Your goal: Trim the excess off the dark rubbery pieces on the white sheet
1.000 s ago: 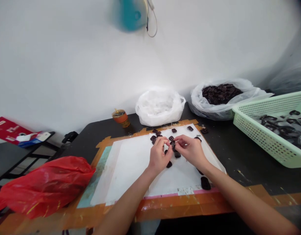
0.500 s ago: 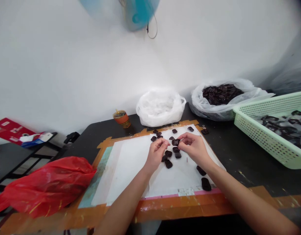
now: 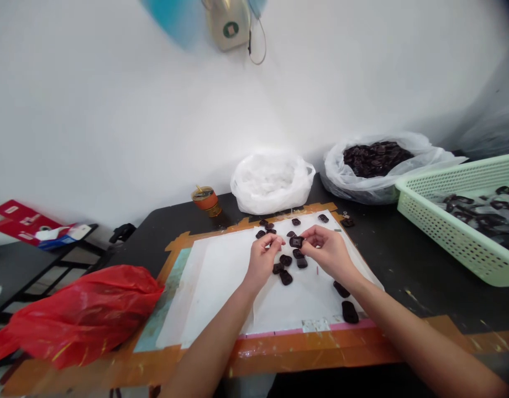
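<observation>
Between the thumb and fingers of my right hand is a small dark brown plastic piece with a squarish recess, held over the white sheet. My left hand is just left of it, thumb and fingertips pinched together; what they hold, if anything, is too small to make out. Several like pieces lie on the sheet: a cluster below the hands, a group behind the left hand, and a larger piece near the front edge by my right forearm.
A white plastic bag and an orange-brown cup stand at the back. To the right are a bag of dark pieces and a green basket. A red bag lies left. A fan hangs above.
Both hands stay almost in place. The dark piece in my right hand has tilted slightly. The fan blades have turned.
</observation>
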The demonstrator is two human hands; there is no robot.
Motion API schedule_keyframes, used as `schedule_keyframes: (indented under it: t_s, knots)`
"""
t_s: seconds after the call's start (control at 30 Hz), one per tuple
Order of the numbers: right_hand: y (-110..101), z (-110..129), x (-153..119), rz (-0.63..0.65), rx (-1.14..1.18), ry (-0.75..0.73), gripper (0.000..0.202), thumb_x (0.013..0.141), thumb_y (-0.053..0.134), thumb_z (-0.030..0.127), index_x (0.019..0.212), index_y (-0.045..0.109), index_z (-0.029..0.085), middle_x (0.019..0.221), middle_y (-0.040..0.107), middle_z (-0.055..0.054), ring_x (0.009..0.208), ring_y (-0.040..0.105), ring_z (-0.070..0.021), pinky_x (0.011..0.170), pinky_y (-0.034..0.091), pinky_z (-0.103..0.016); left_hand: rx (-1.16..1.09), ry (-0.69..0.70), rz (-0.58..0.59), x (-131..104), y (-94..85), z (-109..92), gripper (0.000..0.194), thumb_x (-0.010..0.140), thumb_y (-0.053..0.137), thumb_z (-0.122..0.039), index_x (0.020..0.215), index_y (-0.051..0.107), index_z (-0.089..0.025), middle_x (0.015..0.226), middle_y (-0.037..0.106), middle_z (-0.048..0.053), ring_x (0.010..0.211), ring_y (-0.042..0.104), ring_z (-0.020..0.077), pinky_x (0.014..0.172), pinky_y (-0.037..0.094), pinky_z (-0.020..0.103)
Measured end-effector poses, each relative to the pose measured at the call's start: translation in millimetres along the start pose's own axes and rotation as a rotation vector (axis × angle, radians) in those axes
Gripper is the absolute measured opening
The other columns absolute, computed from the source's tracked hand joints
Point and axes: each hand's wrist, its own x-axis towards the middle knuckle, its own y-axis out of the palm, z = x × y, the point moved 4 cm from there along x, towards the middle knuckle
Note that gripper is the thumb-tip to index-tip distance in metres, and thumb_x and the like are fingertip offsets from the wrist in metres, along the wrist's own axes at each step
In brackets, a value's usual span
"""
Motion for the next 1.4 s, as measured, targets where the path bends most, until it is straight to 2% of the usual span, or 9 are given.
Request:
schedule_keyframes:
  t_s: [0.13, 0.3, 0.4, 0.5, 0.7, 0.83, 1.03, 1.13, 1.4]
  knots:
    - [-17.0, 1.3, 8.0, -0.062, 0.193, 0.009, 0.014, 0.069, 0.064, 0.02, 0.081, 0.06, 0.015, 0.062, 0.062, -0.001, 0.055, 0.061, -0.0147, 0.055, 0.052, -0.027, -0.119, -0.083, 0.025, 2.6, -2.7, 5.3, 0.028, 0.076, 0.063, -0.042, 0.081, 0.061, -0.014, 0.064, 0.05, -0.003, 0.039, 0.022, 0.0017, 0.039, 0.011, 0.02]
    - [-120.0, 14.1, 11.2, -0.882, 0.472, -0.372, 0.027, 0.083, 0.056, 0.026, 0.109, 0.055, 0.021, 0.106, 0.064, -0.007, 0.088, 0.067, -0.0155, 0.082, 0.055, -0.032, -0.532, -0.158, -0.023, 9.1, -9.6, 5.2, 0.024, 0.059, 0.053, -0.017, 0.082, 0.058, -0.013, 0.065, 0.044, -0.002, 0.044, 0.031, 0.0038, 0.042, 0.026, 0.019]
    - [-153.0, 11.4, 15.8, -0.985, 0.553, -0.357, 0.032, 0.087, 0.051, 0.024, 0.119, 0.049, 0.022, 0.133, 0.049, -0.013, 0.108, 0.061, -0.0179, 0.089, 0.05, -0.029, -0.561, -0.13, -0.069, 13.3, -11.5, 7.6, 0.031, 0.049, 0.049, -0.006, 0.079, 0.055, -0.014, 0.073, 0.05, 0.001, 0.059, 0.046, 0.0071, 0.054, 0.039, 0.019]
    - [-146.1, 9.3, 22.1, -0.87, 0.447, -0.354, 0.039, 0.085, 0.054, 0.028, 0.123, 0.047, 0.021, 0.116, 0.06, -0.011, 0.091, 0.067, -0.0177, 0.081, 0.054, -0.033, -0.538, -0.173, -0.094, 16.5, -11.4, 15.4, 0.031, 0.055, 0.055, -0.002, 0.084, 0.057, -0.015, 0.083, 0.058, 0.002, 0.071, 0.055, 0.0081, 0.062, 0.043, 0.018]
    - [-71.3, -11.3, 31.3, -0.006, -0.705, -0.175, 0.013, 0.075, 0.064, 0.031, 0.073, 0.068, 0.019, 0.066, 0.064, -0.002, 0.059, 0.057, -0.0152, 0.052, 0.041, -0.024, -0.731, -0.308, -0.13, 20.4, -15.8, 25.9, 0.031, 0.064, 0.059, 0.003, 0.09, 0.063, -0.012, 0.089, 0.065, 0.006, 0.084, 0.062, 0.0094, 0.077, 0.049, 0.018]
    - [-58.3, -33.0, 28.0, 0.212, -1.041, -0.053, 0.009, 0.069, 0.066, 0.021, 0.061, 0.063, 0.019, 0.064, 0.063, -0.003, 0.058, 0.055, -0.0151, 0.048, 0.031, -0.023, -0.782, -0.343, -0.183, 20.2, -17.4, 27.4, 0.022, 0.066, 0.057, 0.004, 0.079, 0.066, -0.011, 0.086, 0.066, 0.006, 0.082, 0.063, 0.01, 0.081, 0.052, 0.02]
    - [-53.0, -21.9, 28.8, 0.291, -0.249, 0.018, 0.016, 0.083, 0.058, 0.032, 0.082, 0.057, 0.016, 0.069, 0.065, -0.005, 0.064, 0.061, -0.0159, 0.061, 0.046, -0.026, -0.648, -0.262, -0.053, 12.9, -4.9, 18.9, 0.015, 0.075, 0.061, -0.003, 0.087, 0.069, -0.008, 0.097, 0.068, 0.011, 0.091, 0.064, 0.0129, 0.086, 0.051, 0.021]
    - [-40.4, -13.5, 23.9, 0.366, 0.156, 0.085, 0.027, 0.081, 0.065, 0.04, 0.089, 0.054, 0.017, 0.074, 0.066, -0.004, 0.061, 0.061, -0.0136, 0.061, 0.048, -0.025, -0.596, -0.271, 0.032, 6.7, 1.4, 14.3, 0.022, 0.085, 0.059, -0.027, 0.094, 0.068, -0.008, 0.095, 0.068, 0.013, 0.076, 0.065, 0.0132, 0.064, 0.053, 0.021]
    - [-18.3, -13.2, 15.0, 0.319, 0.492, 0.193, 0.033, 0.077, 0.072, 0.038, 0.097, 0.05, 0.022, 0.092, 0.068, -0.006, 0.072, 0.063, -0.0141, 0.063, 0.052, -0.026, -0.377, -0.223, 0.181, -4.4, 12.7, 6.2, 0.035, 0.076, 0.067, -0.042, 0.098, 0.064, -0.015, 0.076, 0.061, 0.003, 0.045, 0.044, 0.0043, 0.037, 0.026, 0.016]
